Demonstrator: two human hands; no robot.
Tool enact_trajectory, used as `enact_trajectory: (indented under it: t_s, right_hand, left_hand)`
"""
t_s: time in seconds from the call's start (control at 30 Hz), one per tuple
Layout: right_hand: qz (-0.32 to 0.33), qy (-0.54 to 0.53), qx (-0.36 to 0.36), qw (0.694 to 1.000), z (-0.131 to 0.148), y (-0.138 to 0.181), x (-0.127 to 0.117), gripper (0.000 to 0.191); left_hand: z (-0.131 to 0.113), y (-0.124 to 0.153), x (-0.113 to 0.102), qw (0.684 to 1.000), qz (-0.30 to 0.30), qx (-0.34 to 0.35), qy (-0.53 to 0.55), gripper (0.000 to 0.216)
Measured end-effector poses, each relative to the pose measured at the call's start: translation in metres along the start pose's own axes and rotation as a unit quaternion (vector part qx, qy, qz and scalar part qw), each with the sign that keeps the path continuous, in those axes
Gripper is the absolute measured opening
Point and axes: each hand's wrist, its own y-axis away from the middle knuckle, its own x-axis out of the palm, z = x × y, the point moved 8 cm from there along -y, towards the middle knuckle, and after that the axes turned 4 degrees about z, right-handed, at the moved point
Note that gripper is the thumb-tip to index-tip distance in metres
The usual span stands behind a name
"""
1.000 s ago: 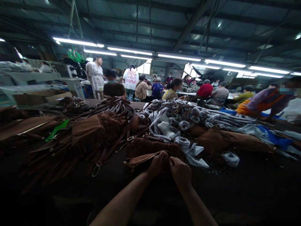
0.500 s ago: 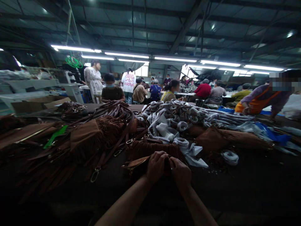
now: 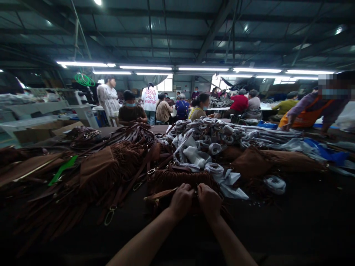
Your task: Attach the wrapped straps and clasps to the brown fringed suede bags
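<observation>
A brown fringed bag (image 3: 163, 193) lies in front of me with its gold-coloured zip along the near edge. My left hand (image 3: 181, 201) is closed over the middle of that edge, fingers curled round it. Just to its right, my right hand (image 3: 210, 201) pinches the same edge, thumb and forefinger together. A tiny gold glint shows between the hands, too small to name. Gathered fringe (image 3: 183, 178) rises behind my knuckles. Left of the bag lie gold clasps (image 3: 110, 216) on brown straps.
Brown fringed bags with a green comb (image 3: 63, 170) on them lie at left. Plastic-wrapped straps (image 3: 215, 149) are heaped behind the bag, and one wrapped roll (image 3: 275, 184) sits at right. A co-worker in an orange apron (image 3: 302, 113) leans over the table's far right.
My right hand has shifted slightly left, nearer my left hand. Both hands stay on the bag's edge. The camera has tilted up slightly.
</observation>
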Motion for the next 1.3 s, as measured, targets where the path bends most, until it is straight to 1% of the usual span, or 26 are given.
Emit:
enact_trajectory:
  t_s: [0.1,0.17,0.27,0.33,0.4,0.5,0.53,0.6,0.67,0.7,0.77,0.83,0.87,0.93,1.0,1.03,1.07,1.1,1.13,1.17,1.2,1.27,1.3]
  right_hand:
    - [0.011,0.002,0.006,1.0,-0.005,-0.002,0.01,0.024]
    - [0.005,-0.002,0.007,1.0,-0.006,-0.002,0.013,0.023]
    - [-0.017,-0.013,-0.001,1.0,-0.007,-0.001,0.013,0.023]
    - [-0.03,-0.024,-0.009,0.999,-0.007,0.0,0.013,0.023]
    - [-0.038,-0.033,-0.014,0.999,-0.008,0.001,0.013,0.024]
    - [-0.044,-0.04,-0.015,0.998,-0.01,0.002,0.015,0.025]
    - [-0.045,-0.043,-0.016,0.998,-0.01,0.002,0.016,0.025]
    - [-0.046,-0.048,-0.018,0.998,-0.011,0.002,0.017,0.025]
    - [-0.045,-0.052,-0.019,0.997,-0.012,0.002,0.018,0.025]
    - [-0.045,-0.055,-0.021,0.997,-0.012,0.002,0.019,0.025]
    - [-0.046,-0.062,-0.027,0.997,-0.011,0.002,0.018,0.026]
    - [-0.048,-0.068,-0.035,0.996,-0.01,0.002,0.016,0.026]
    - [-0.049,-0.069,-0.037,0.996,-0.009,0.002,0.016,0.027]
    - [-0.049,-0.065,-0.037,0.996,-0.009,0.002,0.016,0.029]
    - [-0.053,-0.061,-0.036,0.996,-0.01,0.003,0.017,0.029]
    - [-0.057,-0.06,-0.035,0.996,-0.011,0.003,0.017,0.028]
    - [-0.061,-0.059,-0.036,0.996,-0.011,0.003,0.017,0.027]
    - [-0.066,-0.058,-0.036,0.995,-0.011,0.003,0.017,0.026]
    - [-0.07,-0.058,-0.037,0.995,-0.011,0.003,0.017,0.026]
    - [-0.075,-0.057,-0.037,0.995,-0.012,0.004,0.017,0.025]
    - [-0.079,-0.057,-0.039,0.995,-0.012,0.004,0.017,0.026]
    - [-0.086,-0.058,-0.043,0.994,-0.011,0.004,0.016,0.026]
    - [-0.089,-0.058,-0.046,0.993,-0.011,0.005,0.016,0.026]
  left_hand:
    - [0.005,-0.005,-0.012,0.999,0.015,-0.014,0.038,0.021]
    - [0.011,-0.017,-0.027,0.997,0.007,-0.033,0.076,0.023]
    - [0.014,-0.055,-0.049,0.995,-0.002,-0.028,0.091,0.024]
    - [0.011,-0.089,-0.051,0.998,0.019,-0.001,0.061,0.021]
    - [0.005,-0.124,-0.041,0.997,0.051,0.057,0.024,0.025]
    - [-0.005,-0.164,-0.01,0.98,0.108,0.168,-0.016,0.038]
    - [-0.005,-0.173,0.002,0.973,0.129,0.188,-0.027,0.041]
    - [-0.003,-0.186,0.021,0.963,0.168,0.205,-0.045,0.047]
    - [-0.006,-0.194,0.027,0.953,0.188,0.229,-0.067,0.047]
    - [-0.011,-0.196,0.025,0.945,0.189,0.255,-0.083,0.043]
    - [-0.024,-0.2,0.009,0.926,0.172,0.312,-0.122,0.032]
    - [-0.036,-0.203,-0.023,0.917,0.129,0.34,-0.163,0.021]
    - [-0.039,-0.205,-0.044,0.919,0.104,0.334,-0.18,0.016]
    - [-0.04,-0.203,-0.089,0.931,0.06,0.296,-0.203,0.014]
    - [-0.033,-0.19,-0.13,0.946,0.039,0.242,-0.211,0.016]
    - [-0.027,-0.178,-0.146,0.953,0.039,0.216,-0.21,0.017]
    - [-0.019,-0.162,-0.156,0.957,0.04,0.195,-0.209,0.018]
    - [-0.009,-0.145,-0.16,0.96,0.047,0.178,-0.211,0.019]
    - [0.001,-0.126,-0.159,0.961,0.056,0.163,-0.215,0.018]
    - [0.014,-0.107,-0.153,0.962,0.066,0.145,-0.221,0.016]
    - [0.027,-0.088,-0.14,0.962,0.088,0.13,-0.224,0.013]
    - [0.051,-0.053,-0.108,0.96,0.151,0.105,-0.211,0.01]
    - [0.061,-0.039,-0.094,0.959,0.169,0.094,-0.205,0.006]
